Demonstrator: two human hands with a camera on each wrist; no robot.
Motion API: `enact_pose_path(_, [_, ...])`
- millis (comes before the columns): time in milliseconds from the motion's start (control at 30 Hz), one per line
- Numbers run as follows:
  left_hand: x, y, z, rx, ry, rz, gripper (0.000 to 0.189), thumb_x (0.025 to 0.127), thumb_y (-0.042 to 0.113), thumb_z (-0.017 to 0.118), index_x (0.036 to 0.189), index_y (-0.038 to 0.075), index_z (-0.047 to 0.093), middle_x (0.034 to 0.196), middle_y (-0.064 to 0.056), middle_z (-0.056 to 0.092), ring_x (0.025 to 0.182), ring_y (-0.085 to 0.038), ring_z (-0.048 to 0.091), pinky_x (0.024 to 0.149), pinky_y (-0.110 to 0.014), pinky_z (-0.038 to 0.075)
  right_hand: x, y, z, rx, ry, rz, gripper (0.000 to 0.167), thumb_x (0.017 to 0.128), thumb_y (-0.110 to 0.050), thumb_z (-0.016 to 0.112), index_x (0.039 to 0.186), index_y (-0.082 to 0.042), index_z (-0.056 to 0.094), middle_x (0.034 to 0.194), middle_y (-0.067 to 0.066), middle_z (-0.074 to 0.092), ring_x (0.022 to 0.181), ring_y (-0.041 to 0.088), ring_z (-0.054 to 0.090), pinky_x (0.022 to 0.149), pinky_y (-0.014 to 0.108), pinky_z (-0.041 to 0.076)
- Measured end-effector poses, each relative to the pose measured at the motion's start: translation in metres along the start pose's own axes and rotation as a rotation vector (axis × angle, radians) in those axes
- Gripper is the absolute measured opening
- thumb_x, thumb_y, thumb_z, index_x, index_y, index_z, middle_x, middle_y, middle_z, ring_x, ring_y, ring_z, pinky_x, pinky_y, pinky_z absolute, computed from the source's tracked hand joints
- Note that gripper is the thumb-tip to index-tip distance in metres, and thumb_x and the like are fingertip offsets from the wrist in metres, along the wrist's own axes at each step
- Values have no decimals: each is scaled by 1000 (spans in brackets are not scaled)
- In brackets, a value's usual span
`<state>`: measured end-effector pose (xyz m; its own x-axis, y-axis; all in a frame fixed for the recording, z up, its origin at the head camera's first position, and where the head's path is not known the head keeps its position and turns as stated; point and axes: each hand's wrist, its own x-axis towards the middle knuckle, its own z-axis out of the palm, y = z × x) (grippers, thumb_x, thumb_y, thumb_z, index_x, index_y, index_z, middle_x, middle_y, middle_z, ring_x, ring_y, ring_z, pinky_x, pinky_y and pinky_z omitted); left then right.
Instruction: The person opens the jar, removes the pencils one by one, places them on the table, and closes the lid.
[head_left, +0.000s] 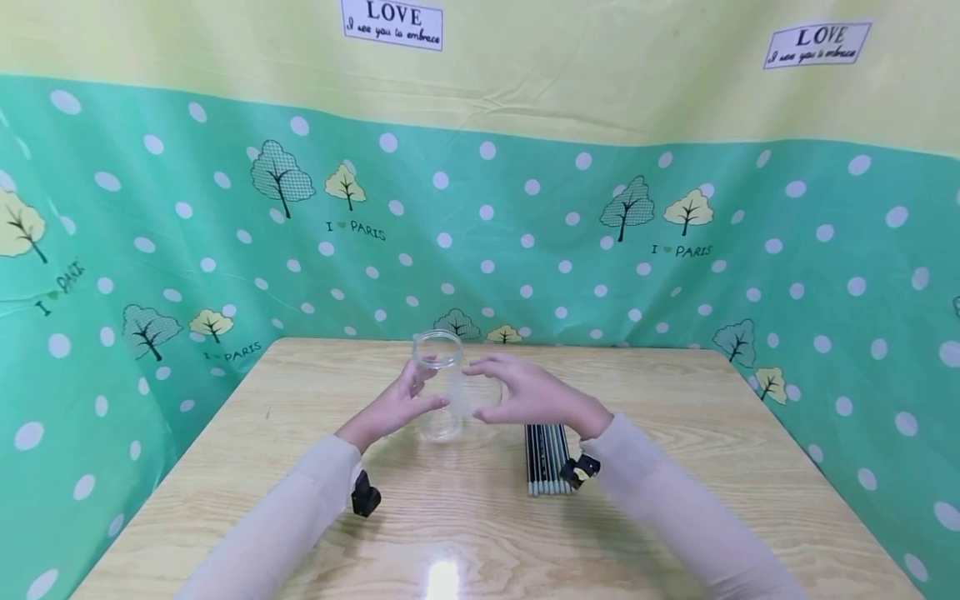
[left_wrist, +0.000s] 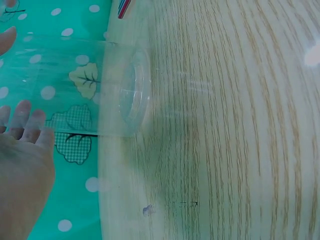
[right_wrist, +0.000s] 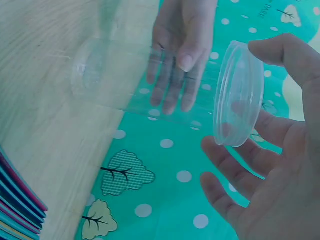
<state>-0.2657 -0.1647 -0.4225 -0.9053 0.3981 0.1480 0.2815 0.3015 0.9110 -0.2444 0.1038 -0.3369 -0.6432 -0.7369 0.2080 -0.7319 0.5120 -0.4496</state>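
Note:
A tall clear plastic jar (head_left: 441, 429) stands upright over the wooden table, its round mouth uncovered. My left hand (head_left: 401, 402) grips it from the left, thumb in front and fingers behind its wall. Close on its right, my right hand (head_left: 536, 396) holds a translucent round lid (right_wrist: 239, 95) between thumb and fingers. That lid is apart from the jar's mouth and hard to make out in the head view. Whether the jar's base touches the tabletop I cannot tell.
Several dark pencils (head_left: 547, 462) lie side by side on the wooden table (head_left: 465, 533), below the right wrist. Behind the table's far edge hangs a green and yellow curtain (head_left: 487, 208) with dots and trees.

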Motion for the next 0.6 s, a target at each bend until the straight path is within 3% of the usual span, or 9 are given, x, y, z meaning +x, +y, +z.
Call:
enact_pose_path(233, [0,2,-1,21,-9,17,86,95,28,72,157,13,15,157,-24,29,147,-42,21,119,-56,13,6,-3,-9,90,60,-58,59,88,-26,75,142,-9,56,146,5,50,132,20,46,105,46,44])
enact_pose_path(600, [-1,4,-1,25,-18,-16,88,93,34,72,157,16,14,158,-21,29,148,-39,22,119,-56,15,16,-10,-16,102,81,-84,56,89,-28,73,140,-12,59,142,-1,53,131,19,46,106,47,42])
